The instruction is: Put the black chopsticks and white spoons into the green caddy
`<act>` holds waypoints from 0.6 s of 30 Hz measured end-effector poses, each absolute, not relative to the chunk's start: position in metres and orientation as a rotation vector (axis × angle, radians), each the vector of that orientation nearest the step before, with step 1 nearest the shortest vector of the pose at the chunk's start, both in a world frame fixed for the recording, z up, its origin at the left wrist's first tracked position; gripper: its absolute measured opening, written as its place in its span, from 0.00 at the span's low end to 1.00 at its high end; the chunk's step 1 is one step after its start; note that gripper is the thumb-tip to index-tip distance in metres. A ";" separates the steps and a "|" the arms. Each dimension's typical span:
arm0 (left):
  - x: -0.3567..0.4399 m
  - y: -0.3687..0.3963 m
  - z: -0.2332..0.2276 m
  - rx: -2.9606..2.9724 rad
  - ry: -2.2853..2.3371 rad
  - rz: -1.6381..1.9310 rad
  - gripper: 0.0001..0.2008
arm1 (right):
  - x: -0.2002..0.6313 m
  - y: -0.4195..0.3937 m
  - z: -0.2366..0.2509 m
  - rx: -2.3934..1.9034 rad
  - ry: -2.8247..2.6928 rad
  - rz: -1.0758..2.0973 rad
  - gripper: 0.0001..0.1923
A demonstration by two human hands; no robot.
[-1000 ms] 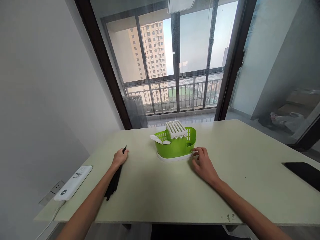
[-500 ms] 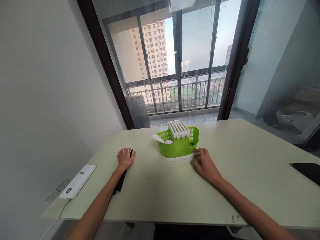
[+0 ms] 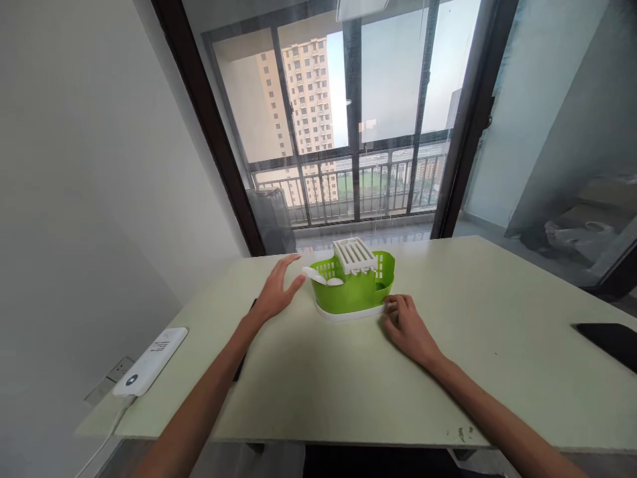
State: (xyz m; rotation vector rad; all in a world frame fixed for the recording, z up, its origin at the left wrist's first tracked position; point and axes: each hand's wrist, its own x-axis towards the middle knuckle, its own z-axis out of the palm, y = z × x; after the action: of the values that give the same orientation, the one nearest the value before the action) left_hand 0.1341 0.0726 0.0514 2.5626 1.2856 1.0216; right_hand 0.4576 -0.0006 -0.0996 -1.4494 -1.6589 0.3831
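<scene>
A green plastic basket (image 3: 352, 297) stands on a white base tray (image 3: 343, 317) in the middle of the table. Across its top sits a white slotted rack (image 3: 355, 253) with small hooks along its front edge. The white bowl of a spoon or ladle (image 3: 314, 275) leans out over the basket's left rim, and another white rounded piece (image 3: 334, 282) lies beside it. My left hand (image 3: 279, 289) is in the air left of the basket, fingers apart and holding nothing. My right hand (image 3: 404, 323) rests by the tray's right end, fingers loosely curled with the fingertips at its edge.
Under my left forearm lies a dark, long object (image 3: 241, 368), mostly hidden. A white device (image 3: 152, 362) with a cable lies at the table's left edge. On the right is a black flat object (image 3: 607, 342). Beyond the table (image 3: 472, 285) stands a glass sliding door.
My left hand has lifted off the dark long object and moved forward and right, toward the basket, its fingers opening. My right hand has stayed in place.
</scene>
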 end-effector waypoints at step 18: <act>0.205 0.112 0.088 3.111 0.755 0.276 0.24 | 0.455 -0.002 -0.097 -1.463 -1.707 0.367 0.17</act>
State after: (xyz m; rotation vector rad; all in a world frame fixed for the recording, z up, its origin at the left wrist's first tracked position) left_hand 0.2049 0.1123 0.0881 3.1107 0.7546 0.2764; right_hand 0.4554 -0.0015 -0.0973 -1.4628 -1.7065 0.3672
